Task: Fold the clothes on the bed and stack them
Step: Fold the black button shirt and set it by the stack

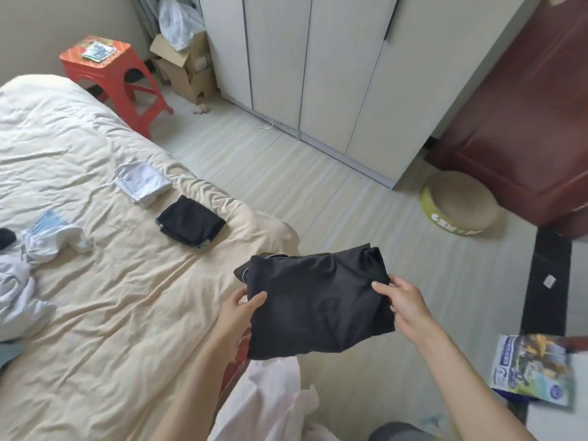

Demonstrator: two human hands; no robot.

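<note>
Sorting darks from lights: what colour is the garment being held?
Plain black garment, clearest in the head view.

Soft, even daylight fills the room; shadows are faint. Wide-angle distortion bends the tall white wardrobe [318,74] at the far edge. Slight overall blur.

Both bare forearms are reaching forward; left hand [243,308] is pinching with thumb on top, right hand [402,302] is mirroring that grip, fingers curled underneath, held at matching height.
</note>
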